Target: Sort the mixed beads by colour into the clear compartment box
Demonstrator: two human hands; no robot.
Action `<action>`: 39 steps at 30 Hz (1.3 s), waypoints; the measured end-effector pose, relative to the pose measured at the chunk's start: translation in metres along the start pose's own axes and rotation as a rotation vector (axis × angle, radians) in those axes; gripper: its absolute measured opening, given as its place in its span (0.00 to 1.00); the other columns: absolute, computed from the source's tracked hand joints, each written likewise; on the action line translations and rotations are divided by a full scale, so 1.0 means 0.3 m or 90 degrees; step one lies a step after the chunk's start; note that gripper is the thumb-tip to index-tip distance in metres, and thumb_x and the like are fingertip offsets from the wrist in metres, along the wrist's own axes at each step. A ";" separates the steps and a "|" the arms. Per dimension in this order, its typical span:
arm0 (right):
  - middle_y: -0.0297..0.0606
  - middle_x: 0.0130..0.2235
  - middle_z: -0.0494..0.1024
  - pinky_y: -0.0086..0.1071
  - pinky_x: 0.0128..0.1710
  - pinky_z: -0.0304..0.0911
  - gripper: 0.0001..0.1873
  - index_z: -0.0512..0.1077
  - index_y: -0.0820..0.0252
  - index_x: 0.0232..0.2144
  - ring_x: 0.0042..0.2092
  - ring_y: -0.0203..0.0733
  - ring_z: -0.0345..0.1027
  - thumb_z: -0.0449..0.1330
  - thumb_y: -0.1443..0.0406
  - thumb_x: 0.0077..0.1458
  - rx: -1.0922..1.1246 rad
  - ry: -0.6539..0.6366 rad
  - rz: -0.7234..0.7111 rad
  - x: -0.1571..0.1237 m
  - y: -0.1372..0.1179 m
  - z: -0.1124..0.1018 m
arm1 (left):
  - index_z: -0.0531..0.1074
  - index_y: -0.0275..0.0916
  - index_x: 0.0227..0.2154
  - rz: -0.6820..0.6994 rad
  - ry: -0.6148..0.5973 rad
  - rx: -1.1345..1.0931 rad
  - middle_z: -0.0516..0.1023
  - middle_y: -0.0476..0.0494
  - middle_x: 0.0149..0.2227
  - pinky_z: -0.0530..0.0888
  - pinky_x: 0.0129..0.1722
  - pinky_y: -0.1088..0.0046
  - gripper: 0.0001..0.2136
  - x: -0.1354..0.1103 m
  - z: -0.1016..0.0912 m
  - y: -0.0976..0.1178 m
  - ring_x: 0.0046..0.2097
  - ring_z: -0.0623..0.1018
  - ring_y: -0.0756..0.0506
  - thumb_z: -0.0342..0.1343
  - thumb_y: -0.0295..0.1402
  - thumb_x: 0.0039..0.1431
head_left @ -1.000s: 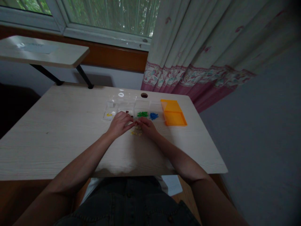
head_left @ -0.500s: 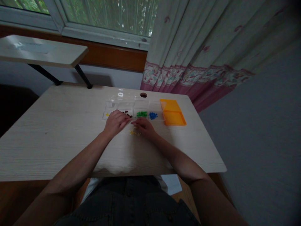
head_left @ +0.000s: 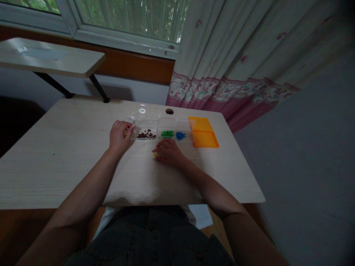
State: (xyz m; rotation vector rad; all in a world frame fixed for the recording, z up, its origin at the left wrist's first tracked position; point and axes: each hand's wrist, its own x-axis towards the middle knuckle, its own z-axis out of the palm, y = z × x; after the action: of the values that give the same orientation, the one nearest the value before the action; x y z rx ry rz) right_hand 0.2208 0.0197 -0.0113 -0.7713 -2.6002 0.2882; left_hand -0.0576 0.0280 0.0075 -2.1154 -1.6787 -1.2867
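Observation:
My left hand (head_left: 119,136) is over the leftmost compartment of a clear plastic box (head_left: 167,123). Its thumb and fingers are pinched together above a bit of yellow; whatever they hold is too small to make out. My right hand (head_left: 169,152) rests low on the table, fingertips curled down on small yellow pieces (head_left: 155,155) and partly covering them. Neighbouring compartments hold dark brown pieces (head_left: 146,134), green pieces (head_left: 167,134) and blue pieces (head_left: 180,136).
An orange tray (head_left: 205,139) stands to the right of the clear box. Behind the box is a round hole (head_left: 169,111) in the table (head_left: 69,162). A raised shelf (head_left: 63,61) on black legs occupies the back left. A curtain (head_left: 199,81) hangs behind the table.
My left hand has moved left, from beside my right hand to the leftmost compartment, uncovering the brown pieces. My right hand has come down slightly onto the yellow pieces.

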 end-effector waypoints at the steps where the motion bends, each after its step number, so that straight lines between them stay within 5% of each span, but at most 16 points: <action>1: 0.42 0.49 0.74 0.43 0.57 0.52 0.20 0.75 0.52 0.48 0.56 0.49 0.59 0.61 0.50 0.57 -0.023 0.000 0.008 0.004 -0.008 0.005 | 0.72 0.40 0.31 -0.002 -0.002 -0.002 0.75 0.42 0.31 0.67 0.41 0.62 0.12 -0.001 0.003 0.001 0.36 0.71 0.42 0.49 0.41 0.66; 16: 0.47 0.47 0.72 0.44 0.53 0.50 0.27 0.72 0.59 0.44 0.52 0.52 0.58 0.51 0.44 0.60 -0.219 0.070 0.106 0.042 0.014 0.005 | 0.72 0.41 0.31 -0.015 -0.015 -0.035 0.74 0.43 0.30 0.67 0.41 0.62 0.11 -0.005 0.006 0.011 0.36 0.71 0.42 0.51 0.41 0.65; 31: 0.47 0.47 0.74 0.44 0.56 0.48 0.29 0.74 0.58 0.45 0.53 0.53 0.59 0.55 0.42 0.56 -0.181 0.030 0.060 0.017 0.075 -0.025 | 0.72 0.41 0.31 0.000 -0.013 -0.044 0.75 0.41 0.30 0.68 0.40 0.62 0.11 -0.001 0.000 0.017 0.36 0.72 0.42 0.51 0.41 0.65; 39: 0.44 0.48 0.74 0.43 0.55 0.52 0.16 0.75 0.55 0.43 0.53 0.49 0.60 0.58 0.53 0.60 -0.104 0.018 0.036 0.007 0.043 -0.024 | 0.72 0.40 0.31 0.002 -0.012 -0.037 0.75 0.42 0.30 0.68 0.39 0.62 0.12 -0.002 -0.001 0.013 0.35 0.72 0.42 0.51 0.41 0.65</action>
State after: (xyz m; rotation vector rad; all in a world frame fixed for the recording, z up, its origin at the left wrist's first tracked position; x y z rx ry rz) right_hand 0.2286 0.0322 -0.0082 -0.8984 -2.6017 0.0796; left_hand -0.0544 0.0260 0.0089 -2.1675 -1.6649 -1.3339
